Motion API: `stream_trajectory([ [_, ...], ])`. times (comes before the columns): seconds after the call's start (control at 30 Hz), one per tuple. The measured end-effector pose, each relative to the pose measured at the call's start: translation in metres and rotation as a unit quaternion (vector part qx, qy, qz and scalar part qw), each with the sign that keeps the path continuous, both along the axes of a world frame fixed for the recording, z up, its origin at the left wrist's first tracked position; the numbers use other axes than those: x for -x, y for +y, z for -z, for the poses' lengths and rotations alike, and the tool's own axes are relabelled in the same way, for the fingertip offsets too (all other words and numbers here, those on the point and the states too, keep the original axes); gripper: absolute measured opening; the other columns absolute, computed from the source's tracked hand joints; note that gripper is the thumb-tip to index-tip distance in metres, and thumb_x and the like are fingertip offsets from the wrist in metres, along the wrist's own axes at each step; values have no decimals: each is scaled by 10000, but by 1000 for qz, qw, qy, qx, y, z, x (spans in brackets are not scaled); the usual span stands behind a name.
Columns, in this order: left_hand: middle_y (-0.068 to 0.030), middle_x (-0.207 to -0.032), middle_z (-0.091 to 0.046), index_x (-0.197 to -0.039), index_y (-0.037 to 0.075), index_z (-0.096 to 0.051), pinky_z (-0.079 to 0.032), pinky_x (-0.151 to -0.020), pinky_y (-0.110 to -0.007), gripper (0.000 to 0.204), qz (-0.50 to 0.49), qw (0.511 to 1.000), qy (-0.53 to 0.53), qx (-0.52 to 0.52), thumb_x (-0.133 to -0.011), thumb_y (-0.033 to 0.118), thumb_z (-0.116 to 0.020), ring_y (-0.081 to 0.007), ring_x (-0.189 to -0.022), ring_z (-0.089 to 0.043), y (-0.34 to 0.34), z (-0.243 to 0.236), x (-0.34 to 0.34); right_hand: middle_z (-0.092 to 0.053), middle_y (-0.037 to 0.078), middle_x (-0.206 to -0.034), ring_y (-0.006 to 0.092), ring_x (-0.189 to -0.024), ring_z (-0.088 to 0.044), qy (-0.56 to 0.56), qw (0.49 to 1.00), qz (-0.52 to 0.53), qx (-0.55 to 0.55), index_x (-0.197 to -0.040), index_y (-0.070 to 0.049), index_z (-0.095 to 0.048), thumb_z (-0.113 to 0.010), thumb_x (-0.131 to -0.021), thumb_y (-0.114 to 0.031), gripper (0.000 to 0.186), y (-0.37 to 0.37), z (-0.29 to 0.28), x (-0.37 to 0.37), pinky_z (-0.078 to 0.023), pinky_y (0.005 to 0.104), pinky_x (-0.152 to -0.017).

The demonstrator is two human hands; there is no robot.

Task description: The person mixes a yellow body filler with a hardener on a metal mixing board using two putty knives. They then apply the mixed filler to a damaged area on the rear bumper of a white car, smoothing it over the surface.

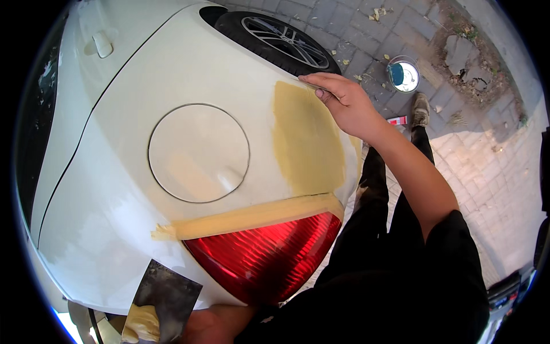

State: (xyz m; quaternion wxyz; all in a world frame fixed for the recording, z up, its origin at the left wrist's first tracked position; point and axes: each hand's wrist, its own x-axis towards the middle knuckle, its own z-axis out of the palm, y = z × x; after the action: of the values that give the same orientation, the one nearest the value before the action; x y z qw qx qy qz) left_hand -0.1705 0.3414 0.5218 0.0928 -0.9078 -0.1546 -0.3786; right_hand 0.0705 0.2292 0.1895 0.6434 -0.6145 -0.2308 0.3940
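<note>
A white car's rear side panel (217, 63) fills the left and middle of the view. On it lies a broad patch of tan filler (306, 140). My right hand (346, 106) is at the patch's upper edge by the wheel arch, thumb and fingers closed on a thin putty scraper seen nearly edge-on. At the bottom left, my left hand (203, 327), partly cut off by the frame, holds a dark square plate (172, 289) with a lump of yellowish putty (142, 322) on it. Masking tape (258, 217) borders the red tail light (269, 255).
A round fuel flap (199, 153) sits left of the patch. Beyond the arch is the rear wheel (283, 40). On the paving stand a bucket (404, 74) and, near my shoe (420, 109), a red-and-white tube (397, 120). A kerb (510, 46) runs along the right.
</note>
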Motion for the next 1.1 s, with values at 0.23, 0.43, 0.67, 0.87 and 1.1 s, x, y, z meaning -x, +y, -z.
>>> stream_trajectory([
  [0.23,-226,-1253,-527,-1242,-73,-506,-440,-998,-461,333,-11,999,33,-27,-959,103,-512,-355,-1169,-521,0,-1,6,-631,120,-1178,298,-1031,-601,-11,1000,11,24,-1189,-75,-635,-498,-923,-46,300,37,24,5,-483,350,-887],
  [0.43,-228,-1258,-525,-1243,-73,-506,-436,-1001,-463,334,-34,997,49,-46,-960,104,-513,-354,-1171,-519,-6,-2,11,-622,116,-1196,305,-1059,-581,-18,999,3,39,-1169,-85,-642,-530,-890,-34,306,41,16,15,-483,369,-901],
  [0.67,-229,-1265,-522,-1244,-73,-505,-432,-1005,-465,335,-56,994,61,-65,-961,106,-513,-353,-1173,-517,-14,0,18,-615,111,-1174,318,-1107,-537,-101,995,16,3,-1196,-67,-612,-569,-772,68,447,18,-18,50,-444,397,-955],
  [0.87,-230,-1271,-520,-1245,-73,-505,-428,-1008,-467,336,-73,991,68,-89,-961,107,-513,-352,-1174,-516,-21,1,13,-619,104,-1172,303,-1091,-555,-44,996,-56,-55,-1223,-63,-603,-576,-770,91,479,-23,-64,55,-429,380,-972],
  [1.1,-231,-1277,-518,-1246,-73,-504,-423,-1012,-469,337,-86,976,69,-187,-962,109,-513,-351,-1176,-514,-19,-20,-1,-604,155,-1191,316,-1055,-594,-38,999,0,-18,-1216,-23,-582,-486,-907,21,325,-2,-37,1,-476,342,-902],
])
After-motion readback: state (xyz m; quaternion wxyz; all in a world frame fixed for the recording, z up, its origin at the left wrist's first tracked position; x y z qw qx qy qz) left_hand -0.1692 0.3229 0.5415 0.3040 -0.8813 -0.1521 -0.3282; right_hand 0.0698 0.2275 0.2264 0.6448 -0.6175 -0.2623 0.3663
